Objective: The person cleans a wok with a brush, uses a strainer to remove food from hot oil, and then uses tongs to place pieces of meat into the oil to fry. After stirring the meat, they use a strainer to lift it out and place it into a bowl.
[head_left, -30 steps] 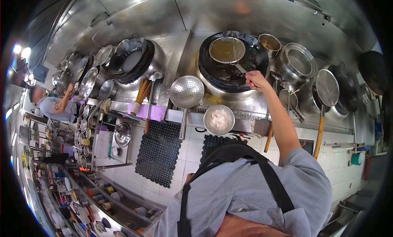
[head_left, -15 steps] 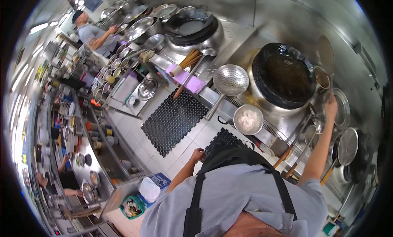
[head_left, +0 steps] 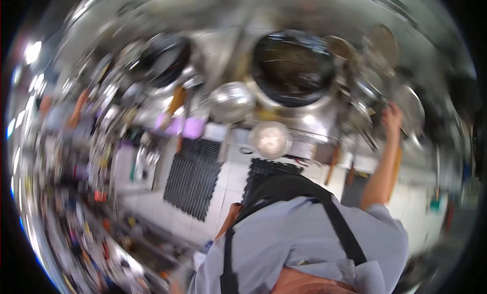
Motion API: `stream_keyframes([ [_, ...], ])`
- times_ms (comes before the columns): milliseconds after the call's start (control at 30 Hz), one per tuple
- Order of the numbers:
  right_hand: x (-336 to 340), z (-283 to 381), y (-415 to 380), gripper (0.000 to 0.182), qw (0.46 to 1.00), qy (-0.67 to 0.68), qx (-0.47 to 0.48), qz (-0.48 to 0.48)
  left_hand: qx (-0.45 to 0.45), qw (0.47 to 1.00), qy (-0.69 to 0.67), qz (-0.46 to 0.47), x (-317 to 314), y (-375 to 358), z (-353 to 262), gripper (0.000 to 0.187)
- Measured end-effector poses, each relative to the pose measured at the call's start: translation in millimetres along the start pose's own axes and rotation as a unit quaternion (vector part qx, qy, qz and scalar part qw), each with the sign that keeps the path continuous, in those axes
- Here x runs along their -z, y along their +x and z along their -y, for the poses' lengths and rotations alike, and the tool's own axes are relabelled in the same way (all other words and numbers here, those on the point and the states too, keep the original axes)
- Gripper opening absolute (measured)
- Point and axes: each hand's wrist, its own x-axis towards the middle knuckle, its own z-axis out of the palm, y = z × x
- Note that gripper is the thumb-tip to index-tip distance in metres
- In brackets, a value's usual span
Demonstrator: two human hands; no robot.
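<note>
Both hands are blurred. At right of the frame, the right hand [head_left: 392,116] is closed on the handle of a round strainer [head_left: 381,46], which is raised at upper right, well apart from the dark wok [head_left: 293,68]. Near the black apron [head_left: 284,190], the left hand [head_left: 234,208] is partly hidden, its grip impossible to tell. Below the wok, a bowl [head_left: 270,140] holds indistinct pale pieces.

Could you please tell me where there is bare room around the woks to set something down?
The clearest patch looks to be the steel top between the left wok and the big wok, behind the perforated ladle. Right of the big wok it is crowded with pots, strainers and the right hand. Blur hides smaller gaps.
</note>
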Motion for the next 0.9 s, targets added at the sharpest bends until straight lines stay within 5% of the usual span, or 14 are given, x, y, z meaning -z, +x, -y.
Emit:
stream_keyframes([
  [133, 50.3, -21.1, -68.8, 0.04, 0.989, 0.104, 0.021, -0.105, -0.096, 0.993, 0.055, 0.034, 6.9, 52.2, -20.3, 0.026],
  [300, 111.1, -45.5, -104.1, 0.029, 0.96, 0.244, -0.069, -0.121, -0.181, 0.98, 0.024, 0.079, 37.0, 95.8, -73.6, 0.027],
  [367, 126.1, -48.7, -120.2, 0.022, 0.977, 0.149, -0.094, -0.123, -0.277, 0.944, 0.149, 0.094, 56.0, 88.7, -129.0, 0.027],
  [400, 135.1, -59.4, -121.5, 0.021, 0.983, 0.1, -0.093, -0.122, -0.165, 0.975, -0.034, 0.142, 65.4, 17.7, -224.4, 0.025],
  [500, 152.6, -49.7, -128.7, 0.021, 0.975, -0.15, -0.145, -0.072, -0.102, 0.969, -0.178, 0.14, 62.6, 5.7, -286.7, 0.028],
  [600, 168.6, -81.8, -118.3, 0.026, 0.815, -0.537, 0.073, -0.207, -0.112, 0.927, -0.321, 0.159, 59.7, -5.2, -333.6, 0.027],
  [700, 122.3, -20.0, -127.0, 0.019, 0.739, -0.583, 0.16, -0.298, -0.098, 0.913, -0.367, 0.148, 53.6, 5.8, -342.2, 0.023],
  [800, 70.3, -17.6, -109.9, 0.023, 0.836, -0.5, 0.179, -0.135, -0.082, 0.918, -0.368, 0.122, 49.5, 7.6, -345.3, 0.019],
  [900, 24.1, -85.9, -63.2, 0.028, 0.842, -0.526, 0.122, -0.011, -0.098, 0.913, -0.378, 0.114, 41.9, 8.3, -347.2, 0.014],
])
